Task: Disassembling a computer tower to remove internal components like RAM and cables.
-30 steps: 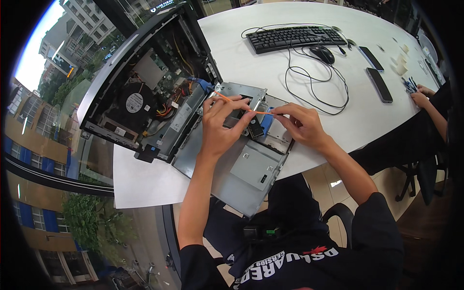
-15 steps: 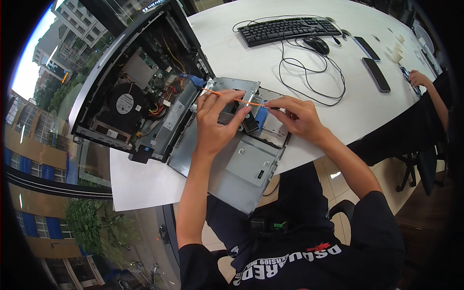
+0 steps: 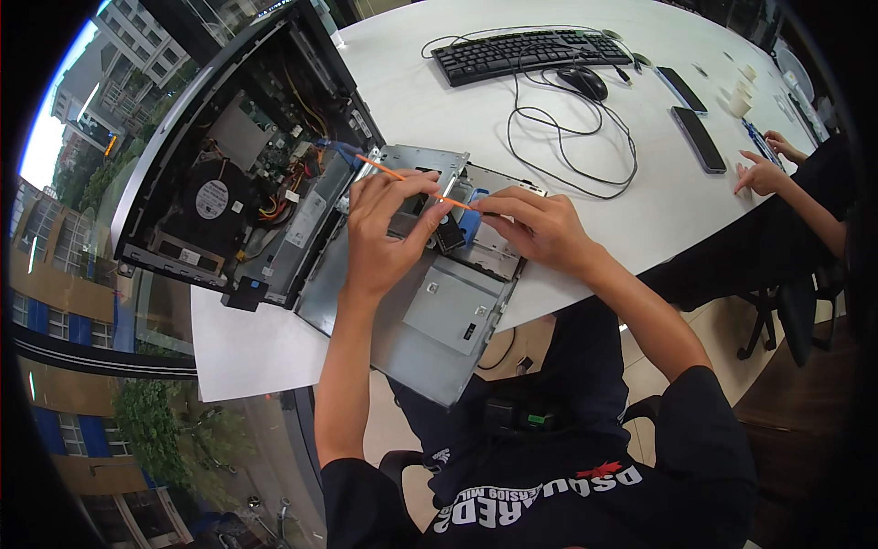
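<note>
A thin orange cable (image 3: 380, 167) stretches slantwise between my two hands, above the opened metal panel of a computer case. My left hand (image 3: 389, 229) has its fingers closed round the cable's middle, and its far end sticks out beyond the knuckles. With thumb and fingertips, my right hand (image 3: 540, 229) pinches the near end, where a small dark tip shows. Below the hands are a blue plastic bracket (image 3: 472, 222) and a black block (image 3: 449, 234) in the drive bay. Leftward stands the opened computer case (image 3: 261, 174) with its fan, wires and boards exposed.
A black keyboard (image 3: 521, 57) and a wired mouse (image 3: 583, 82) lie at the back of the white table (image 3: 631, 215), cords looped in front. Two phones rest on the right, the nearer one (image 3: 699, 140) by a co-worker's hands (image 3: 759, 174). Window glass borders the left.
The view has shifted, so the whole scene sits a little further left. The cable slants more steeply between my hands. A second hand of the co-worker shows now.
</note>
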{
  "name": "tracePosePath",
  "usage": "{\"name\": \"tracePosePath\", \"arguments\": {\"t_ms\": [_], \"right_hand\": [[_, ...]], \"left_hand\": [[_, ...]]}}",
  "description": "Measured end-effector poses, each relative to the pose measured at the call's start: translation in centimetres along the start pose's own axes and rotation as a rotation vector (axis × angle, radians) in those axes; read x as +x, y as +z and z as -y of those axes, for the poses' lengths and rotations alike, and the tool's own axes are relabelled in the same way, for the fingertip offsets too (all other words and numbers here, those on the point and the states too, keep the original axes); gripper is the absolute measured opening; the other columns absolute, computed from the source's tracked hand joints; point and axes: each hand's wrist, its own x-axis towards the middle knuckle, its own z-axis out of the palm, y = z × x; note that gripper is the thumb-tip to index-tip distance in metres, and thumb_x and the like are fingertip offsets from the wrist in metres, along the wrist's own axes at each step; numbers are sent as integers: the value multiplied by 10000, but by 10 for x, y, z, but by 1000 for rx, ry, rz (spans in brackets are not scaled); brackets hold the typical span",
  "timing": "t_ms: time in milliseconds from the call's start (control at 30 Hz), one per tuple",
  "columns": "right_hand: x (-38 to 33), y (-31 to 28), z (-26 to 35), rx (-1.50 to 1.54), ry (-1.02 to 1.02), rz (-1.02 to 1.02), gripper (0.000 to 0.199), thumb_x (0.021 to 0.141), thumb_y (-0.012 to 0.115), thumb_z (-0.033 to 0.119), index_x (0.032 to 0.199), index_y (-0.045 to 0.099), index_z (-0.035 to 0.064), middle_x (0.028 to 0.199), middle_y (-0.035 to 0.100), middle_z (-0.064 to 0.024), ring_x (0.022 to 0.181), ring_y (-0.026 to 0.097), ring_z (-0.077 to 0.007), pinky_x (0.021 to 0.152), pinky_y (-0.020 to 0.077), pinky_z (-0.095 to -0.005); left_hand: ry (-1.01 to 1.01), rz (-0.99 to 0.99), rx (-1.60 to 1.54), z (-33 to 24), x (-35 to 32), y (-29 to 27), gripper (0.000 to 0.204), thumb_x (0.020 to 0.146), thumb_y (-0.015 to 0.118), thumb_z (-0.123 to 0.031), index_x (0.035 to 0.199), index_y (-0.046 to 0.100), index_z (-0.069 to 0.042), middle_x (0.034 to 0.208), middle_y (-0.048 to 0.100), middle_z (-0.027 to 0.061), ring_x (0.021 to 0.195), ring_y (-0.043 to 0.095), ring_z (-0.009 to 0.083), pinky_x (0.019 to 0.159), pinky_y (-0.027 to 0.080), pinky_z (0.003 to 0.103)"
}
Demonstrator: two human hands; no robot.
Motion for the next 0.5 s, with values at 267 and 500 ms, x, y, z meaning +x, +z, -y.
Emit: {"name": "tracePosePath", "arguments": {"t_ms": [267,500], "right_hand": [[2,-4,-1,-12,18,-71,307,842,798,15,1128,734,107,969,753,-27,509,562,-98,458,442,-242],[0,-6,2,-38,65,-41,265,865,778,66,1118,729,132,946,738,6,564,635,-150,457,458,-276]], "left_hand": [[-81,-60,56,1,0,0,215,862,819,-113,1051,722,-84,1103,771,48,1037,666,223,973,449,348],[-85,-74,91,4,-3,3,178,851,834,-125,983,727,-72,1013,764,34,960,649,217,905,470,344]]}}
